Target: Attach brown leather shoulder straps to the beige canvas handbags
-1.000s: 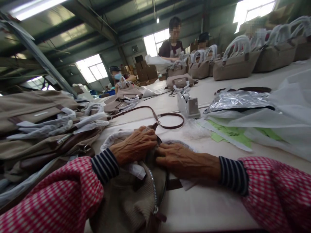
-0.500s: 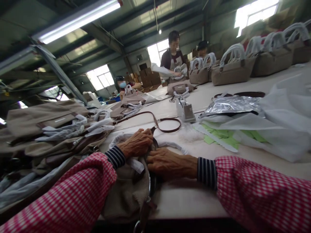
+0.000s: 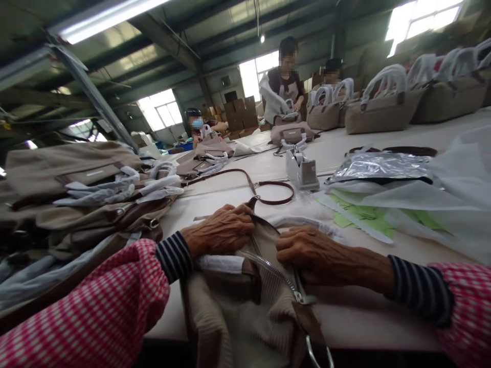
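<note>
A beige ribbed handbag [image 3: 233,306] with brown leather trim lies in front of me at the table's near edge. Its metal zipper [image 3: 274,271] is partly undone, the mouth spread between my hands. My left hand [image 3: 220,227] is closed on the bag's far left rim, beside the zipper's end. My right hand [image 3: 307,250] grips the opposite rim, fingers curled over the edge. White wrapping covers the bag's handle [image 3: 220,264]. A brown strap [image 3: 245,176] runs from the far end of the bag and loops on the table.
Stacked handbags [image 3: 76,174] fill the left side. A tape dispenser [image 3: 303,168] stands ahead. On the right lie green slips [image 3: 360,214], white tissue [image 3: 452,189] and a silvery packet [image 3: 383,166]. Upright bags [image 3: 379,110] line the back right. A co-worker [image 3: 286,76] stands across the table.
My right hand has moved right, away from the left, pulling the bag's mouth wider. More of the zipper and ribbed front now shows. The co-worker across has shifted a white sheet.
</note>
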